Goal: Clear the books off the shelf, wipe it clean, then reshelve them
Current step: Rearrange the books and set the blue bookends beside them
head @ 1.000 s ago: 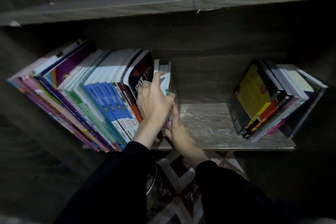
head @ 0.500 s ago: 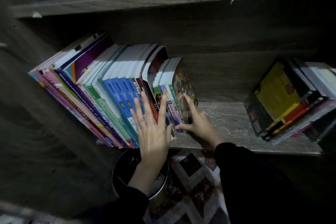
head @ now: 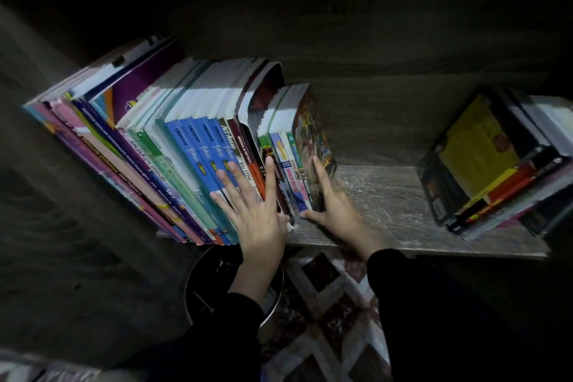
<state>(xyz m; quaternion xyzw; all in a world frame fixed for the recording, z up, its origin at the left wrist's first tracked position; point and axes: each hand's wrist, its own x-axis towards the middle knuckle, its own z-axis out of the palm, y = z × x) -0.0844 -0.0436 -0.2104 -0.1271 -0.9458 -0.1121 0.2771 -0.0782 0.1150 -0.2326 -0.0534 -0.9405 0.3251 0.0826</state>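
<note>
Books stand on the shelf (head: 387, 195): a long leaning row (head: 192, 139) at nine o'clock and a smaller leaning group (head: 496, 164) at three o'clock, with bare wood between. This looks like late reshelving, though the dim light hides whether the board was wiped. The left hand (head: 260, 220) lies flat, its fingers (head: 270, 177) spread and straight, pressing the spines from six o'clock. The right hand (head: 338, 214), also flat and gripping nothing, presses the end book (head: 313, 139) from its four o'clock side.
</note>
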